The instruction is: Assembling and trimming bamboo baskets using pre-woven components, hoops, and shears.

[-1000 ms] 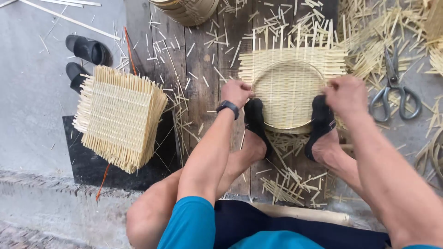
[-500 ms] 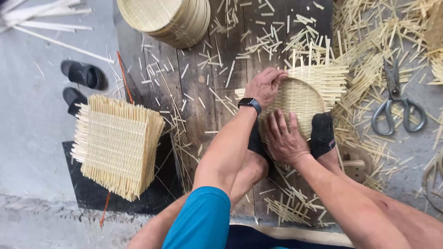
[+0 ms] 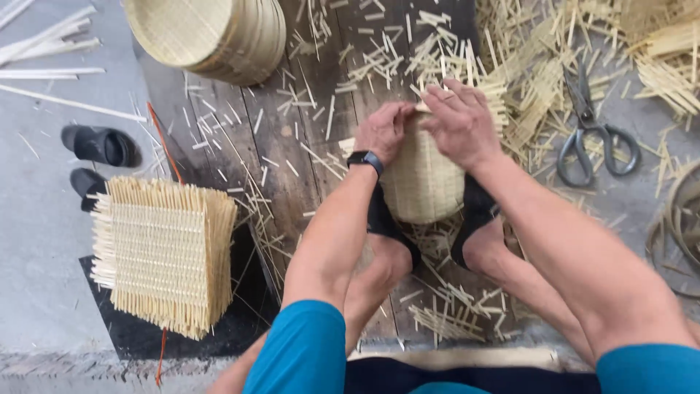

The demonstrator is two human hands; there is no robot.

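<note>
A half-woven bamboo basket (image 3: pixel 423 186) stands on edge on dark wooden planks, clamped between my two black-socked feet. My left hand (image 3: pixel 383 131), with a black watch on the wrist, grips its upper rim on the left. My right hand (image 3: pixel 461 120) presses on the rim's top right, fingers spread over the loose strip ends. Both hands touch the basket and sit close together.
A stack of square woven bamboo mats (image 3: pixel 164 255) lies at the left on a black pad. Finished round baskets (image 3: pixel 211 33) are stacked at the top. Scissors (image 3: pixel 590 128) lie at the right among bamboo offcuts. Black sandals (image 3: pixel 98 146) sit at the far left.
The basket has been tipped from lying flat to standing on edge between my feet. Both hands moved from its near rim up to its top rim.
</note>
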